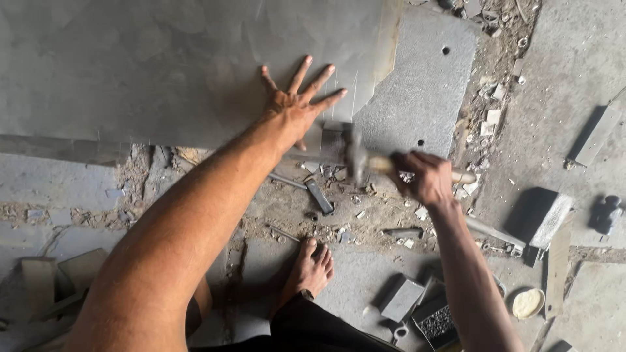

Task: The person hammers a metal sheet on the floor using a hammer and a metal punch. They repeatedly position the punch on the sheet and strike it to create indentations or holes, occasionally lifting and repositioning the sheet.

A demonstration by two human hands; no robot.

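Note:
My left hand (295, 104) lies flat with fingers spread on a large grey tile (163, 65) laid on the floor. My right hand (425, 177) grips the wooden handle of a hammer (357, 158), whose blurred metal head hangs just below the tile's near edge, right of my left wrist. A rough grey slab (420, 78) with two small holes sits next to the tile on the right. My bare foot (310, 267) rests on the floor below.
Rubble and tile chips (486, 111) litter the bare mortar strip. A chisel (319, 195) and metal rods lie near the hammer. Grey blocks (544, 218), a small bowl (527, 303) and a box of small parts (437, 319) sit at right. Tile offcuts (59, 277) lie at lower left.

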